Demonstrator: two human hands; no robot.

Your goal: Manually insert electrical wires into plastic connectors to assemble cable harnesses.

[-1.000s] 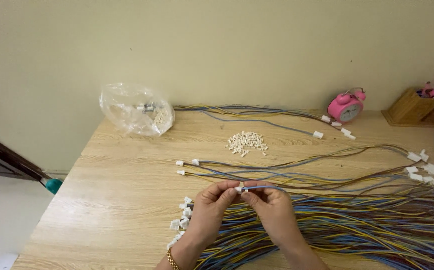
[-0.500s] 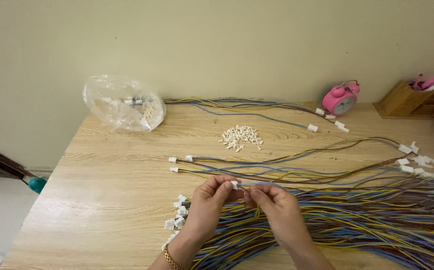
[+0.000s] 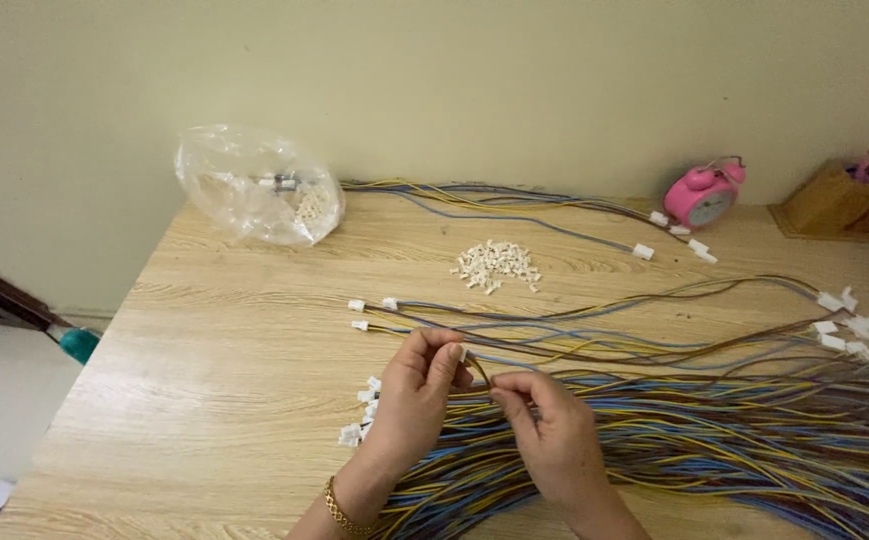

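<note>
My left hand [image 3: 416, 392] pinches a small white plastic connector [image 3: 462, 353] at the end of a thin wire set. My right hand [image 3: 550, 428] grips those same wires [image 3: 481, 375] just right of the connector. Both hands hover over a wide bundle of blue, yellow and brown wires [image 3: 734, 440] spread across the wooden table [image 3: 224, 370]. Finished wire ends with white connectors [image 3: 362, 410] lie just left of my left hand. A small heap of loose white connectors [image 3: 496, 265] sits beyond my hands.
A clear plastic bag [image 3: 254, 190] with small parts lies at the back left. A pink alarm clock [image 3: 702, 195] and a brown box [image 3: 839, 200] stand at the back right. More wires with white connectors [image 3: 849, 320] lie at the right. A teal-tipped handle [image 3: 74, 343] leans left of the table.
The view shifted slightly. My hands stayed together at the connector, the left hand's fingers turning around it while the right keeps hold of the wires.
</note>
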